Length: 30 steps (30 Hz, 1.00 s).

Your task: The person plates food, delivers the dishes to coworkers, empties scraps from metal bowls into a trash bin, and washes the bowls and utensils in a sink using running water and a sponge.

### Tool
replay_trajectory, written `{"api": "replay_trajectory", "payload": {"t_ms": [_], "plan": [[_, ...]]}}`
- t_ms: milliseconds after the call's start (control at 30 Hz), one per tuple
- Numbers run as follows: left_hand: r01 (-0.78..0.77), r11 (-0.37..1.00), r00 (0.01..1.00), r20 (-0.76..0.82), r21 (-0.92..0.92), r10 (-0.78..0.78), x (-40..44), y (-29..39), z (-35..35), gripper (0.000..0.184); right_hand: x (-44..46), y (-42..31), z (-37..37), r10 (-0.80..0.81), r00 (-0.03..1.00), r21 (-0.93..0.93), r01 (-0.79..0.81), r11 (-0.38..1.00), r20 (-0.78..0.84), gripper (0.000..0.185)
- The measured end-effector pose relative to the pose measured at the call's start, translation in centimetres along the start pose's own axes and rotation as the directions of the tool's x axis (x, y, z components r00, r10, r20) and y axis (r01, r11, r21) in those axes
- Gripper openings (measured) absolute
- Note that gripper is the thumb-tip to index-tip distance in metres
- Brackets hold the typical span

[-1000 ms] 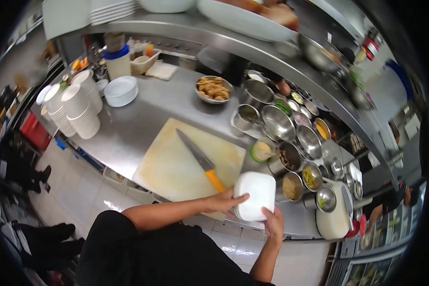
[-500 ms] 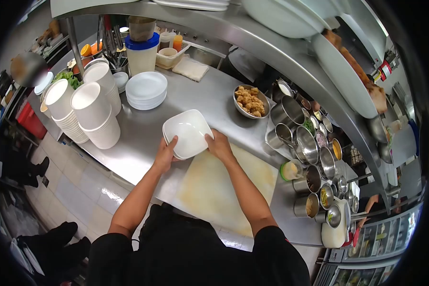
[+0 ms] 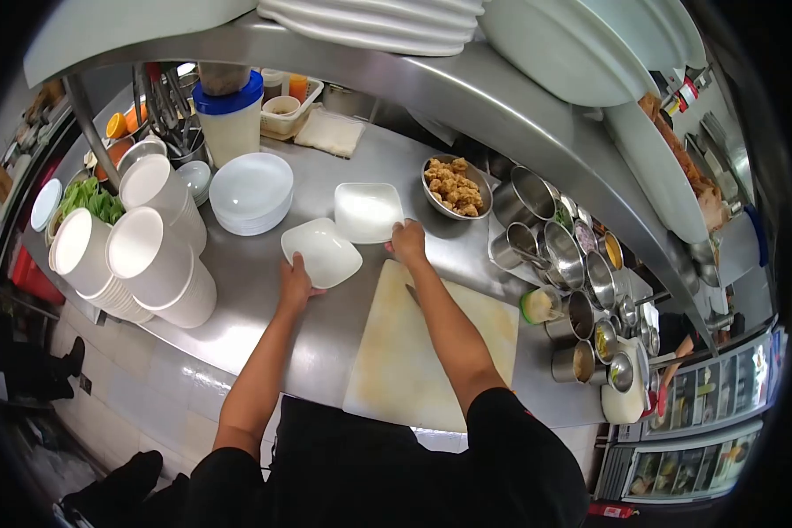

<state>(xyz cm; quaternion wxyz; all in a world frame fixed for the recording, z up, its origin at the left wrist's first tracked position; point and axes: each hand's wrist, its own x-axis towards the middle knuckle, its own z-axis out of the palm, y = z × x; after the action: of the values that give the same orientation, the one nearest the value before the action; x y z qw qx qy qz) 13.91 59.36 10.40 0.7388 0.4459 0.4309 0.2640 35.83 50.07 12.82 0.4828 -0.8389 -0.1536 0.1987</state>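
Observation:
My left hand [image 3: 297,283] is closed on the near edge of a square white bowl [image 3: 322,253]. A second square white bowl [image 3: 368,212] is gripped at its right edge by my right hand [image 3: 407,242]. The two bowls are side by side over the steel counter [image 3: 264,308], the left one lower and turned. Just right of them lies a cutting board [image 3: 449,343], with a knife blade [image 3: 412,291] partly hidden under my right forearm. A steel bowl of fried pieces [image 3: 453,188] stands beyond my right hand.
Stacked round plates [image 3: 252,192] and tall stacks of white tubs [image 3: 150,251] stand at left. A lidded container [image 3: 229,119] and folded cloth [image 3: 330,133] sit behind. Metal pots [image 3: 524,195] line the right side. A steel shelf [image 3: 537,123] holding white dishes crosses overhead.
The stacked bowls are now apart, one in each hand. Since the first frame my hands have moved left from the board's near right corner to beyond its left side.

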Motion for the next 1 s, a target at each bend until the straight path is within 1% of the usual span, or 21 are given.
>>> {"api": "replay_trajectory", "payload": {"t_ms": [33,100,167,200,233,267,300,333,367,433,467,500,600,633,667,700,733,800,900,933,1000], "plan": [[-0.003,1.000,1.000,0.007,0.013,0.003,0.1,-0.3,-0.5,0.045,1.3,0.6,0.2,0.036,0.999,0.037,-0.035,0.999,-0.029,0.021],[-0.045,0.979,0.998,-0.034,0.201,0.053,0.4,-0.8,-1.7,0.045,3.0,1.6,0.6,0.079,0.994,0.126,-0.069,0.990,-0.074,0.023],[-0.044,0.973,0.999,0.001,0.227,0.045,0.3,-1.2,-2.6,0.045,5.1,2.7,0.8,0.128,0.985,0.214,-0.101,0.972,-0.117,0.024],[-0.036,0.970,0.999,0.031,0.241,0.030,0.3,-1.2,-2.9,0.044,6.7,3.8,0.7,-0.019,0.992,-0.039,0.014,0.999,-0.127,0.023],[-0.037,0.966,0.999,0.042,0.257,0.027,0.3,-1.3,-3.0,0.044,7.5,4.1,0.4,-0.157,0.982,-0.291,0.121,0.949,-0.102,0.022],[-0.063,0.947,0.998,0.037,0.314,0.054,0.3,-1.4,-3.1,0.044,8.1,4.4,0.2,-0.142,0.983,-0.280,0.105,0.954,-0.117,0.022],[-0.089,0.924,0.996,0.036,0.371,0.082,0.3,-1.4,-3.1,0.043,8.5,4.4,0.0,-0.348,0.924,-0.543,0.213,0.812,-0.158,0.020],[-0.094,0.919,0.995,0.052,0.384,0.080,0.5,-1.3,-3.1,0.043,8.5,3.8,-0.2,-0.542,0.830,-0.767,0.261,0.587,-0.133,0.019],[-0.113,0.898,0.993,0.071,0.425,0.092,0.8,-1.3,-2.9,0.042,8.5,3.0,-0.5,-0.535,0.832,-0.765,0.245,0.596,-0.150,0.019],[-0.137,0.874,0.990,0.100,0.466,0.102,1.1,-1.1,-2.4,0.042,6.9,-0.5,-1.3,-0.288,0.935,-0.559,0.128,0.819,-0.208,0.017],[-0.100,0.859,0.993,0.108,0.502,0.053,1.2,-1.0,-2.1,0.041,6.4,-1.0,-1.6,-0.284,0.934,-0.558,0.120,0.821,-0.217,0.017],[-0.064,0.841,0.994,0.112,0.537,0.004,1.3,-0.9,-1.8,0.040,6.0,-1.3,-1.7,-0.278,0.935,-0.572,0.108,0.813,-0.219,0.017],[-0.057,0.879,0.983,0.180,0.473,-0.033,1.5,-1.2,-0.4,0.039,7.7,3.0,-3.3,-0.434,0.901,-0.809,0.261,0.527,0.008,0.018],[-0.056,0.878,0.982,0.184,0.475,-0.036,1.5,-1.2,0.2,0.039,6.1,3.1,-5.0,-0.324,0.946,-0.615,0.254,0.746,-0.003,0.019],[-0.071,0.879,0.986,0.168,0.472,-0.011,1.5,-1.2,0.9,0.039,4.2,3.2,-6.7,-0.231,0.973,-0.414,0.199,0.888,-0.027,0.021],[-0.085,0.879,0.988,0.153,0.469,0.014,1.6,-1.2,1.5,0.039,2.4,3.4,-8.5,-0.135,0.990,-0.189,0.123,0.974,-0.051,0.023],[-0.084,0.879,0.987,0.160,0.469,0.009,2.0,-1.2,1.9,0.039,0.4,3.6,-10.1,-0.047,0.993,0.009,0.048,0.999,-0.105,0.025],[-0.083,0.859,0.980,0.196,0.505,-0.021,3.1,-0.9,2.6,0.040,-3.9,3.1,-12.6,0.091,0.982,0.101,-0.075,0.992,-0.166,0.025],[-0.101,0.844,0.982,0.189,0.527,-0.001,5.5,-0.8,3.6,0.043,-4.3,6.9,-14.7,0.128,0.985,0.104,-0.116,0.988,-0.117,0.025],[-0.107,0.842,0.980,0.197,0.528,0.001,6.7,-0.7,3.9,0.043,-3.9,8.0,-14.5,0.128,0.984,0.108,-0.115,0.987,-0.125,0.025],[-0.134,0.765,0.977,0.214,0.631,-0.005,8.7,-0.4,4.4,0.048,-3.2,9.9,-14.2,0.130,0.974,0.146,-0.104,0.984,-0.187,0.025]]}}
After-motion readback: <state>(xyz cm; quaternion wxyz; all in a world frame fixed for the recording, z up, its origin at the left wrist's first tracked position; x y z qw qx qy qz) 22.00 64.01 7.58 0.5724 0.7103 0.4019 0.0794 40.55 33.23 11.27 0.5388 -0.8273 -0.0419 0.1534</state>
